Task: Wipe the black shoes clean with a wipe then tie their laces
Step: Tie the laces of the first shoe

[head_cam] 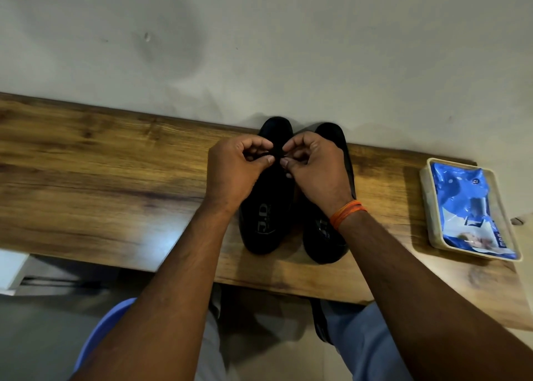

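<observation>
Both hands, left and right, pinch one black lace over the left shoe; right shoe alongside, pair spanning desk depth; wipes pack at right end.

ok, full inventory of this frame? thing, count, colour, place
black slip-in style shoes: 2, black, side by side mid-table, toes to the wall
black lace: 1 visible, black, over the left shoe, pinched between both hands
wooden table: 1, brown grain, against the wall
cream plastic tray: 1, cream, right end of table
blue wipes pack: 1, blue and white, lying in the tray
grey wall: 1, grey, behind the table
orange wrist thread: 1, orange, right wrist
left hand: pinching the lace
right hand: pinching the lace
</observation>
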